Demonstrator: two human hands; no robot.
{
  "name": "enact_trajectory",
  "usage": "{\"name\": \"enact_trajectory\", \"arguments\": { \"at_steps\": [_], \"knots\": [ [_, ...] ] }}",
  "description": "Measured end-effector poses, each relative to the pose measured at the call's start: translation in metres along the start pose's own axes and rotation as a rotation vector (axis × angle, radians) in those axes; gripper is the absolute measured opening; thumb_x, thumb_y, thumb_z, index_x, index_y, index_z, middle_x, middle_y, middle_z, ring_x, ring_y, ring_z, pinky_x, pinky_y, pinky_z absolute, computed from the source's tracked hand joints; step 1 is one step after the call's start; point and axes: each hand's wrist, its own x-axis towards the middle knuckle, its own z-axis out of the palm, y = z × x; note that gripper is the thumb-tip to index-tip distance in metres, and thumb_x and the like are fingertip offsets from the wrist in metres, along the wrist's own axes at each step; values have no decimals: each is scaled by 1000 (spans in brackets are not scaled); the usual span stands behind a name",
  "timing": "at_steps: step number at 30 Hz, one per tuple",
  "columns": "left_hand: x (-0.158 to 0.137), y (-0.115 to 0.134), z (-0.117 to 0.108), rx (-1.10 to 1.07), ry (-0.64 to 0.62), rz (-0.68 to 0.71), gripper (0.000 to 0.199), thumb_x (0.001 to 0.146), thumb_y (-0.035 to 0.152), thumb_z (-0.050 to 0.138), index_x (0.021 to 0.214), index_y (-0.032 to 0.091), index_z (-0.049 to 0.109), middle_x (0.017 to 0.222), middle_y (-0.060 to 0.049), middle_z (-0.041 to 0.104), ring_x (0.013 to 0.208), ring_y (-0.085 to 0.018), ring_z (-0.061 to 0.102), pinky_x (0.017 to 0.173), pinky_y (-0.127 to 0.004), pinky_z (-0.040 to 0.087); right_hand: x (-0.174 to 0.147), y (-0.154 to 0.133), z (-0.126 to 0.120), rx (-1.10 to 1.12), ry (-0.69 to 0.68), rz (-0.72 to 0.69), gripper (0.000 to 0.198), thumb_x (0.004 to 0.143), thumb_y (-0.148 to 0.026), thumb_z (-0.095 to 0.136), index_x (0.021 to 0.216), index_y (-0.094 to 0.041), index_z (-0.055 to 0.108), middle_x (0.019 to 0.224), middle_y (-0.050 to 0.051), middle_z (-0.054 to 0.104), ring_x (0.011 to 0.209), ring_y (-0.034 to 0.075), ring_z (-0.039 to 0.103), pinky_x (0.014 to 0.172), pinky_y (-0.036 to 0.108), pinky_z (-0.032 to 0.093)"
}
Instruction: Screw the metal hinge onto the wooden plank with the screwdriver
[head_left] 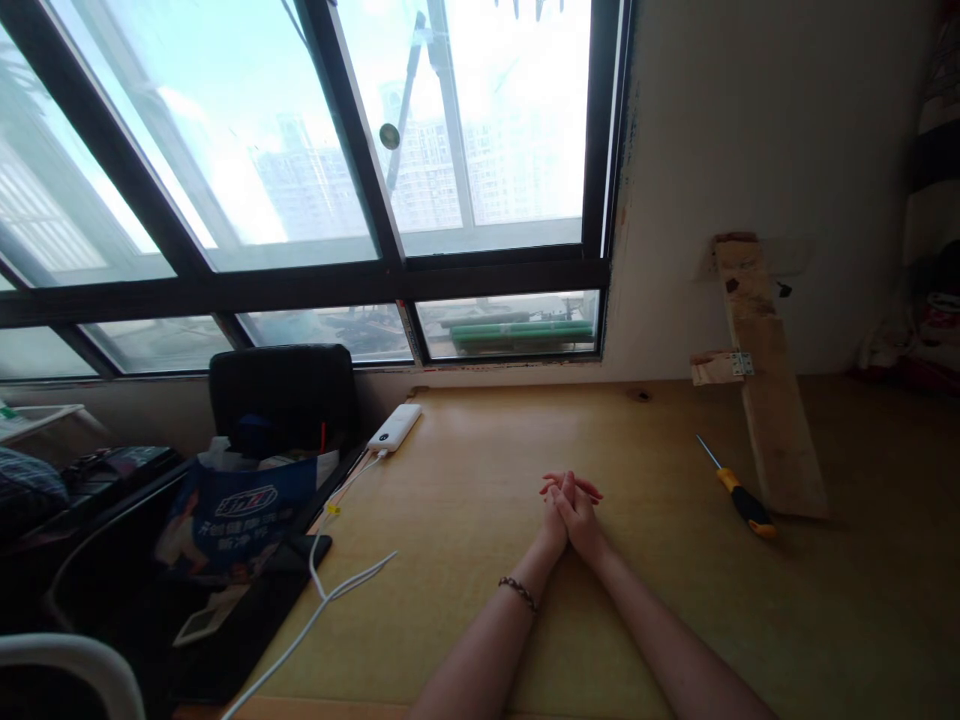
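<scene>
My left hand [553, 517] and my right hand [583, 522] are clasped together over the wooden table [465, 480], their fingers interlaced. Both are closed, and no object shows between them. A dark braided bracelet [519, 592] circles my left wrist. Off to the right of my hands lies a screwdriver [746, 502] with a yellow and black handle, its shaft pointing away. Beside it a long wooden board [780, 410] rests on the table. A short wood piece [712, 368] joins the board's left side at a metal hinge [742, 364].
At the table's left edge sits a white power bank [395, 428] with a white cable [324, 600] trailing forward. A black chair [281, 395] holding a blue printed bag [232, 520] stands left of the table. Behind are a wall and a dark-framed window [495, 272].
</scene>
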Motion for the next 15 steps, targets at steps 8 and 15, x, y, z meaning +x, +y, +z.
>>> {"name": "enact_trajectory", "arguments": {
  "at_steps": [8, 15],
  "knots": [
    [1, -10, -3, -5, 48, 74, 47, 71, 60, 45, 70, 15, 58, 66, -7, 60, 64, -18, 57, 62, -30, 45, 0, 2, -1, -24, -21, -54, 36, 85, -38, 38, 111, -18, 53, 81, 5, 64, 79, 19, 60, 74, 33, 49],
    [-5, -7, 3, -64, 130, 143, 37, 71, 50, 49, 65, 14, 55, 55, -4, 56, 53, -15, 53, 53, -27, 42, -7, -3, 0, -140, 45, -114, 26, 86, -30, 35, 99, -19, 54, 88, 6, 63, 84, 19, 59, 80, 34, 46]
  ]
}}
